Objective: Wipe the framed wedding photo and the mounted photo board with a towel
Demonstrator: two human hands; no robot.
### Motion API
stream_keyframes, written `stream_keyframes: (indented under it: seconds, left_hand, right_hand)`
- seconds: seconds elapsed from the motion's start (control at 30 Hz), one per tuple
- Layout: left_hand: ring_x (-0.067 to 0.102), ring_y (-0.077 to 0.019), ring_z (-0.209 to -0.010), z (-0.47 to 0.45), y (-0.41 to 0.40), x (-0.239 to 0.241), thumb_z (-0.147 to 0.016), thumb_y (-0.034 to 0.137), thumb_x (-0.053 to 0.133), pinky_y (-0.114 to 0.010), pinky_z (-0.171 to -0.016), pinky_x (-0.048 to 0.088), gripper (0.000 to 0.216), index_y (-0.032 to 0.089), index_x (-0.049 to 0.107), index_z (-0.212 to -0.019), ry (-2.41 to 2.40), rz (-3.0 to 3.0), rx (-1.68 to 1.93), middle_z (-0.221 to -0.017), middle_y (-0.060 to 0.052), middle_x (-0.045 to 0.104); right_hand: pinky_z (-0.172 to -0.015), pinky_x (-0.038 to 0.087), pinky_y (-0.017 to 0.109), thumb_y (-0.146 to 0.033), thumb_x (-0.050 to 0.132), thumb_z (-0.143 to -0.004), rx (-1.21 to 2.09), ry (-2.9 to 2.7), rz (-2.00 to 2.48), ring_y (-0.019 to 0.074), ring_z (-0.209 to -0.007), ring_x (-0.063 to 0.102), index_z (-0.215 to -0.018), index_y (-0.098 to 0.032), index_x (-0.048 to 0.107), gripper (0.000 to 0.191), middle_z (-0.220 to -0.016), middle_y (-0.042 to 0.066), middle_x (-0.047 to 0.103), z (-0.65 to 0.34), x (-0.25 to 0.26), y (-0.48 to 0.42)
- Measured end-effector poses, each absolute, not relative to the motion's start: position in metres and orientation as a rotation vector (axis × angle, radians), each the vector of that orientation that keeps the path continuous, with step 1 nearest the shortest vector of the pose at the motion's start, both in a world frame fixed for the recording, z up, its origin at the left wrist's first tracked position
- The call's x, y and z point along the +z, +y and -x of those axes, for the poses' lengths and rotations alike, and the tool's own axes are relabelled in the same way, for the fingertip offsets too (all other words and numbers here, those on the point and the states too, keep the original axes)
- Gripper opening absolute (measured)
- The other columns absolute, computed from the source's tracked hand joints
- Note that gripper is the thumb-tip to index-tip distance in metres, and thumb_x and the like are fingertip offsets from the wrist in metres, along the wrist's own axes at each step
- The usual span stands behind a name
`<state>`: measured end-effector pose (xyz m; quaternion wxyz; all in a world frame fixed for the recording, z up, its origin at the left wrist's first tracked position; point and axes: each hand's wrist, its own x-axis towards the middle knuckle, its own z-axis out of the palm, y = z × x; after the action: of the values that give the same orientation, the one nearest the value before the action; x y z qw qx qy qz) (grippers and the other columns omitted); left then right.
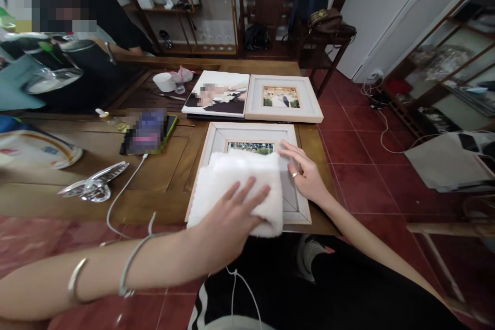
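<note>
A pale wooden picture frame [301, 206] with a wide light mat lies flat at the near edge of the wooden table. Spread over its left and middle part is a folded white fluffy cloth [216, 185], which hides most of the photo inside. My left hand [240, 211] presses flat on this cloth with its fingers apart. At the frame's right side rests my right hand [303, 170], a ring on one finger, its fingers stretched out over the mat and the frame's edge. Neither hand is wrapped round anything.
Behind lie a second picture frame [315, 105] and a photo panel [201, 87]. A charging phone [149, 131], a silvery clip-like object [95, 183] and a white cup [164, 81] are to the left. Another person [119, 15] is at the far left. Red tiles surround the table.
</note>
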<state>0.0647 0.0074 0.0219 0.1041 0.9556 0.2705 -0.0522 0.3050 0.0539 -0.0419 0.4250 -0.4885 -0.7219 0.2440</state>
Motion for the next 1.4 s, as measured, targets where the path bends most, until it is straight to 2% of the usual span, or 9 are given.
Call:
stream_keyframes:
  seconds: [0.1,0.23,0.5,0.73,0.87,0.97,1.13,1.23,1.4]
  left_hand:
    - [0.026,-0.0384,-0.141,-0.053,-0.014,0.024,-0.071,0.021,0.071,-0.059,-0.108,0.036,0.044,0.030,0.067,-0.114,0.840,-2.843,-0.127,-0.157,-0.007,0.027]
    - [0.031,-0.0376,-0.139,-0.043,0.006,0.018,-0.069,0.014,0.070,-0.060,-0.107,0.037,0.048,0.030,0.067,-0.115,1.064,-2.859,-0.121,-0.155,-0.007,0.030]
    - [0.022,-0.0355,-0.144,-0.036,0.110,0.005,-0.082,0.007,0.051,-0.051,-0.113,0.029,0.044,0.009,0.058,-0.125,1.445,-2.942,0.180,-0.155,-0.020,0.025]
    - [0.025,-0.0367,-0.142,-0.033,0.119,0.003,-0.076,-0.002,0.048,-0.058,-0.112,0.026,0.048,0.013,0.065,-0.118,1.289,-3.018,-0.037,-0.153,-0.018,0.032]
    - [0.029,-0.0379,-0.140,-0.025,0.072,0.017,-0.073,0.002,0.056,-0.059,-0.111,0.028,0.042,0.016,0.071,-0.109,1.176,-2.944,-0.214,-0.151,-0.017,0.035]
    - [0.033,-0.0382,-0.138,-0.016,0.026,0.027,-0.065,0.005,0.066,-0.060,-0.110,0.031,0.046,0.024,0.073,-0.107,1.070,-2.834,-0.287,-0.150,-0.015,0.037]
    - [0.036,-0.0323,-0.138,-0.012,-0.008,0.034,-0.067,0.008,0.065,-0.054,-0.110,0.035,0.047,0.032,0.071,-0.107,1.068,-2.708,-0.243,-0.152,-0.005,0.036]
    - [0.032,-0.0308,-0.140,-0.018,0.005,0.033,-0.069,0.005,0.062,-0.052,-0.113,0.031,0.048,0.030,0.070,-0.110,1.140,-2.708,-0.225,-0.153,-0.005,0.035]
    - [0.029,-0.0331,-0.141,-0.031,0.050,0.027,-0.076,0.007,0.055,-0.052,-0.114,0.029,0.048,0.020,0.064,-0.121,1.249,-2.779,-0.151,-0.153,-0.014,0.034]
  right_hand:
    - [-0.114,0.032,0.048,-0.007,0.044,-0.085,0.607,-1.804,1.204,0.0204,-0.136,0.043,-0.121,-0.027,0.061,0.045,-0.143,0.005,0.052,-0.305,-0.042,0.054]
    - [-0.114,0.032,0.049,-0.006,0.044,-0.085,0.619,-1.794,1.208,0.0204,-0.136,0.042,-0.121,-0.027,0.061,0.046,-0.143,0.005,0.052,-0.305,-0.040,0.054]
    - [-0.114,0.033,0.049,-0.006,0.047,-0.083,0.611,-1.764,1.197,0.0209,-0.136,0.043,-0.122,-0.028,0.062,0.047,-0.143,0.004,0.052,-0.306,-0.040,0.053]
    - [-0.114,0.033,0.045,-0.005,0.048,-0.081,0.672,-1.689,1.218,0.0205,-0.133,0.047,-0.120,-0.027,0.064,0.047,-0.139,0.004,0.056,-0.306,-0.041,0.055]
    - [-0.114,0.034,0.046,-0.004,0.047,-0.080,0.653,-1.690,1.234,0.0207,-0.133,0.046,-0.118,-0.028,0.065,0.049,-0.137,0.003,0.057,-0.304,-0.042,0.055]
    - [-0.112,0.035,0.046,-0.003,0.045,-0.080,0.620,-1.699,1.238,0.0203,-0.132,0.047,-0.118,-0.028,0.065,0.050,-0.136,0.002,0.058,-0.303,-0.043,0.054]
    - [-0.113,0.036,0.046,-0.002,0.045,-0.079,0.600,-1.677,1.244,0.0203,-0.131,0.049,-0.117,-0.029,0.065,0.051,-0.137,0.002,0.058,-0.303,-0.043,0.055]
    - [-0.114,0.035,0.046,-0.002,0.046,-0.078,0.581,-1.684,1.258,0.0200,-0.132,0.049,-0.118,-0.027,0.065,0.051,-0.138,0.003,0.057,-0.305,-0.042,0.057]
    - [-0.115,0.033,0.045,-0.003,0.046,-0.079,0.585,-1.726,1.255,0.0191,-0.133,0.047,-0.122,-0.026,0.063,0.051,-0.139,0.004,0.056,-0.308,-0.040,0.059]
